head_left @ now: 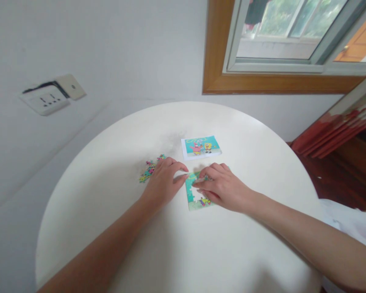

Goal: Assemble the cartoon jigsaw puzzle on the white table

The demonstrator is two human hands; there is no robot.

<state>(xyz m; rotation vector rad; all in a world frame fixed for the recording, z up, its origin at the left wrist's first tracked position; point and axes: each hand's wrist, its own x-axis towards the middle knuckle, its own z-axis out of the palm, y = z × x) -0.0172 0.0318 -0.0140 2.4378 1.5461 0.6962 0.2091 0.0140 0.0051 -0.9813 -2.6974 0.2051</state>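
A partly assembled jigsaw puzzle lies flat on the white round table, with a bare gap in its middle. At its upper left corner, the thumb and forefinger of my left hand come together on the edge. My right hand covers the puzzle's right side, fingers curled and tips close together over the gap; whatever they hold is hidden. Loose puzzle pieces form a small pile, partly behind my left hand. Beyond the puzzle lies a reference picture with cartoon figures on a blue background.
The white round table stands close to a pale wall with a socket at left. A wood-framed window is at upper right. A red and beige curtain hangs beside the table, and white cloth shows at its right edge.
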